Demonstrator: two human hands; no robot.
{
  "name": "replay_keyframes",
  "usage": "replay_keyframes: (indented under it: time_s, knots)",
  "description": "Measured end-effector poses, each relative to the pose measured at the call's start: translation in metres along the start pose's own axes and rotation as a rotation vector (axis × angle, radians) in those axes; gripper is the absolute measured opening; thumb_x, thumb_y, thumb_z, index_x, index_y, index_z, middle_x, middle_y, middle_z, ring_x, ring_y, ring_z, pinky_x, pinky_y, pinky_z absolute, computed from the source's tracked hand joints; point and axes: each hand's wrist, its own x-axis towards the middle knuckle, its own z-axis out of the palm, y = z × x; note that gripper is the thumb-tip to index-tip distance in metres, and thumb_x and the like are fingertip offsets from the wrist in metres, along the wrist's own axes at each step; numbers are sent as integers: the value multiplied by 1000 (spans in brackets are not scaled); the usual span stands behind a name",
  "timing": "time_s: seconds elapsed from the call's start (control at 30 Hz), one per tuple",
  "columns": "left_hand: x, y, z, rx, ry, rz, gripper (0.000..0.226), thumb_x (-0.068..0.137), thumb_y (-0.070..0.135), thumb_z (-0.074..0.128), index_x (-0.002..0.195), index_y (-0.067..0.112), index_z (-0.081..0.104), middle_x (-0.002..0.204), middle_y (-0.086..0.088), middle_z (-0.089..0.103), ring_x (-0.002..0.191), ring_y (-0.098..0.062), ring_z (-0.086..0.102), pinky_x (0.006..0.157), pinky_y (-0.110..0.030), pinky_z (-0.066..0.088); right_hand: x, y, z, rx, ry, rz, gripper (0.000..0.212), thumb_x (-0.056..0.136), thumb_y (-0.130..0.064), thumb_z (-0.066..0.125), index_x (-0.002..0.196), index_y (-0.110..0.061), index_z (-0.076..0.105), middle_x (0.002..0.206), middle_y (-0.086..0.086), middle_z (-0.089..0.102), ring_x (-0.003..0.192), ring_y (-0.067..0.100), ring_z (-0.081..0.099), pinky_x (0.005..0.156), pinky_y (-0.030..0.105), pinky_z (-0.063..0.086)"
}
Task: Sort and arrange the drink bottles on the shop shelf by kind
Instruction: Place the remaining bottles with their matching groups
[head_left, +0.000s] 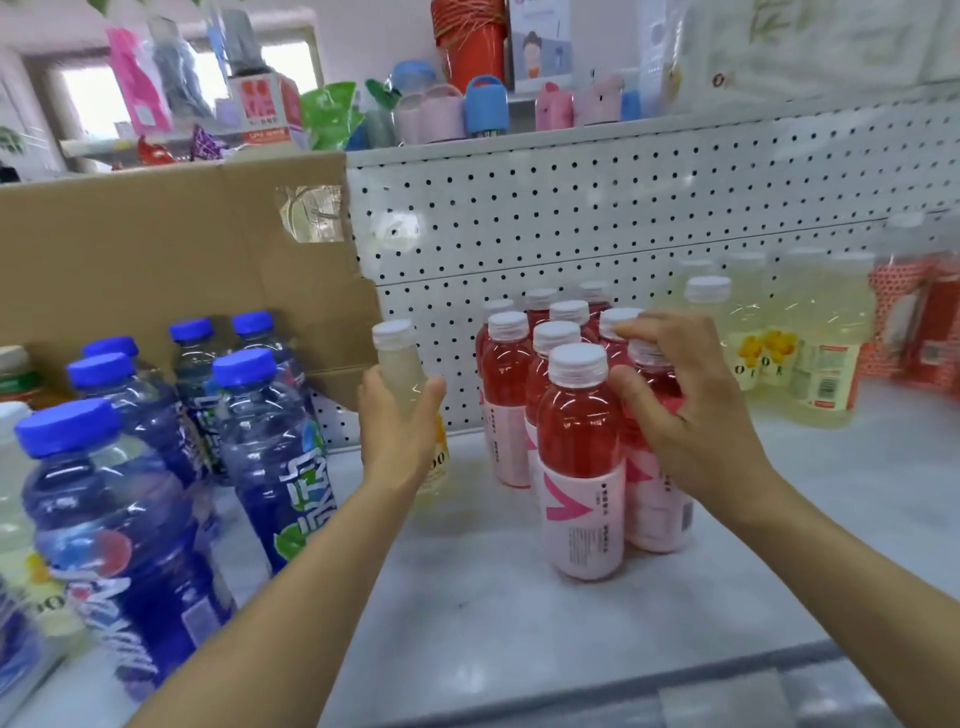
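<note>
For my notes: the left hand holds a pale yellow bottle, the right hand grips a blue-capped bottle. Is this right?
No. The head view shows the right hand gripping a red bottle, not a blue-capped one. The left hand does hold the pale yellow bottle.

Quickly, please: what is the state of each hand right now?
Left hand: holds the pale yellow bottle.
Right hand: grips a red bottle.

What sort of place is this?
Probably a small shop aisle: a white perforated metal shelf back, clear plastic bottles of red drink with pink labels and blue-capped clear bottles grouped by kind, and pastel cups on the upper shelf.
</note>
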Motion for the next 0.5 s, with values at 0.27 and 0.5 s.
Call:
replay_keyframes:
  time_s: [0.27,0.5]
  knots:
    - [-88,31,-38,-23,-44,89,21,91,43,66,102,42,48,98,11,60,83,6,63,65,-22,46,-1,3,-14,212,-167,53,41,96,-21,60,131,-40,51,134,-7,40,125,2,40,99,12,30]
    - [-155,84,-27,-30,240,134,18,88,32,72,98,34,56,87,14,67,74,2,65,63,-28,46,-28,23,-65,320,-276,59,61,91,-32,58,147,-26,35,153,-3,26,145,12,19,120,37,20]
